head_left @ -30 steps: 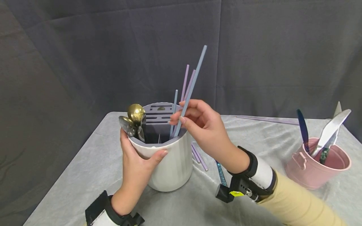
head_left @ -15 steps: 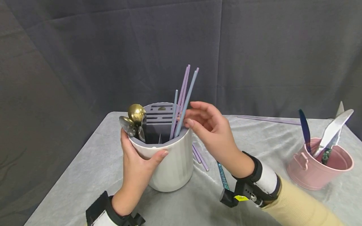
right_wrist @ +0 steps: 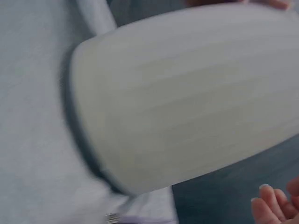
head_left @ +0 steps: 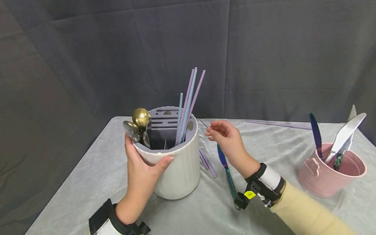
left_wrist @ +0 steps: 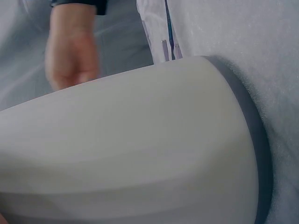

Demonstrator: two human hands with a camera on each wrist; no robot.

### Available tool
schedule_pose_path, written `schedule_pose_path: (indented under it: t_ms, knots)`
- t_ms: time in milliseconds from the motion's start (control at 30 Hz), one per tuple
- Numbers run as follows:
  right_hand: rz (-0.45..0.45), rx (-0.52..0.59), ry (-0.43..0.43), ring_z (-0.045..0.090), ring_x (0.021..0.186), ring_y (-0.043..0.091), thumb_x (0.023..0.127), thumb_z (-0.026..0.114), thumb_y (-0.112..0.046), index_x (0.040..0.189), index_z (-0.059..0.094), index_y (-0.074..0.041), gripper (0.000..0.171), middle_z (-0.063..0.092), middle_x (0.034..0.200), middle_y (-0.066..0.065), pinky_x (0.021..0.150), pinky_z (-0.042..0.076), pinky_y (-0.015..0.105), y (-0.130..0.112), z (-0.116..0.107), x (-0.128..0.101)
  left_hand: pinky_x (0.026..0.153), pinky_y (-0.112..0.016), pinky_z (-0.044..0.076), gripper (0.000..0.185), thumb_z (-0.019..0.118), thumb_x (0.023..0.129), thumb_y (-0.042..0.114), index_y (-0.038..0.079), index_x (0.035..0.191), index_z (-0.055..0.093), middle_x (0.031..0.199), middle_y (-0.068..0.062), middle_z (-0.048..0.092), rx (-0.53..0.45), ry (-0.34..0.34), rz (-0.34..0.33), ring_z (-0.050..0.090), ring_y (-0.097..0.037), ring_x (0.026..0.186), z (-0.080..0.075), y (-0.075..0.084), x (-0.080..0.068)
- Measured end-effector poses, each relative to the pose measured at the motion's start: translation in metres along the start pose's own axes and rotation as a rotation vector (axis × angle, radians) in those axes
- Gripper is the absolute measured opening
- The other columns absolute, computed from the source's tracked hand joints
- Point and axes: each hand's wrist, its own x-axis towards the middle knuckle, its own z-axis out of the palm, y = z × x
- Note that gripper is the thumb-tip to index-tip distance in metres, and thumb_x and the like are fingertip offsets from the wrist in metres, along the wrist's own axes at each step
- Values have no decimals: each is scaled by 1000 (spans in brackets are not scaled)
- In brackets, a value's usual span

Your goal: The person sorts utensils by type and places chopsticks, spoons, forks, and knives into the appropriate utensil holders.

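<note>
Chopsticks [head_left: 188, 101], lilac and pale blue, now stand on their own in the white utensil holder [head_left: 176, 169] on the counter [head_left: 264, 202]. Right hand [head_left: 227, 140] has let go and drawn back beside the holder, fingers loosely apart, empty. Left hand [head_left: 141, 173] still clasps the holder's front wall.

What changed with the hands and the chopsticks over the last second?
The right hand let go of the blue chopstick, which dropped into the white holder, and drew back to the right, empty, above the table. The left hand kept gripping the holder; spoons and pink bucket stayed put.
</note>
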Motion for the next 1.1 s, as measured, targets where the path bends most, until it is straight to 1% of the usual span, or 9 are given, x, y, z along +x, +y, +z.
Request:
schedule_pose_path:
  t_ms: [100, 200, 367, 467, 600, 700, 800, 967, 1100]
  knots:
    - [120, -56, -9, 64, 80, 5, 94, 57, 3, 114, 54, 13, 23, 63, 99, 17, 76, 53, 21, 23, 1, 5, 111, -46, 21, 128, 71, 66, 74, 6, 154, 8, 154, -13, 24, 3, 0, -3, 27, -23, 138, 0, 0, 0]
    - [174, -157, -43, 62, 80, 12, 93, 57, 3, 113, 55, 15, 24, 62, 97, 18, 73, 53, 25, 41, 3, 8, 111, -46, 22, 128, 72, 66, 74, 6, 154, 9, 154, -13, 25, 1, 1, -3, 27, -23, 138, 1, -1, -1]
    - [188, -465, -156, 58, 78, 21, 89, 62, 0, 108, 60, 14, 24, 62, 88, 15, 70, 49, 30, 59, 6, 15, 111, -45, 22, 127, 72, 66, 73, 6, 154, 9, 154, -13, 25, -4, 2, 3, 28, -23, 138, 1, -1, -1]
    - [193, -638, -229, 58, 79, 24, 85, 66, -4, 103, 62, 11, 23, 62, 86, 14, 74, 50, 36, 66, 10, 18, 111, -45, 22, 127, 71, 67, 74, 6, 154, 9, 153, -13, 26, 0, 6, 12, 28, -23, 137, 1, -1, 0]
    - [156, -784, -299, 60, 80, 26, 82, 69, -5, 97, 63, 11, 23, 65, 87, 16, 76, 51, 39, 70, 14, 20, 111, -43, 22, 127, 72, 67, 73, 6, 154, 10, 153, -13, 26, -6, 7, 19, 29, -23, 137, 1, -1, 0]
    - [109, -842, -324, 56, 69, 22, 82, 67, -4, 87, 61, 9, 15, 62, 76, 13, 68, 49, 35, 70, 17, 19, 111, -42, 23, 126, 72, 67, 72, 6, 154, 10, 153, -13, 27, -15, 2, 19, 29, -23, 137, 1, -1, 1]
    - [78, -872, -343, 47, 59, 16, 83, 65, -2, 75, 55, 2, 13, 51, 64, 6, 58, 42, 29, 68, 20, 17, 110, -44, 23, 126, 72, 67, 73, 6, 154, 10, 152, -13, 27, -10, 1, 15, 29, -23, 137, 1, -1, 0]
    - [98, -876, -355, 32, 48, 10, 77, 62, 3, 57, 39, -12, 34, 33, 52, -4, 47, 27, 22, 68, 21, 22, 110, -47, 23, 127, 71, 67, 74, 5, 154, 9, 152, -14, 27, 5, 0, 10, 29, -24, 137, 0, 0, 0]
    - [157, -853, -366, 23, 42, 7, 73, 62, 5, 48, 31, -16, 45, 25, 45, -8, 42, 19, 21, 67, 22, 27, 110, -47, 23, 127, 71, 67, 74, 5, 154, 9, 152, -14, 27, 3, 1, 9, 29, -24, 137, 0, 0, 0]
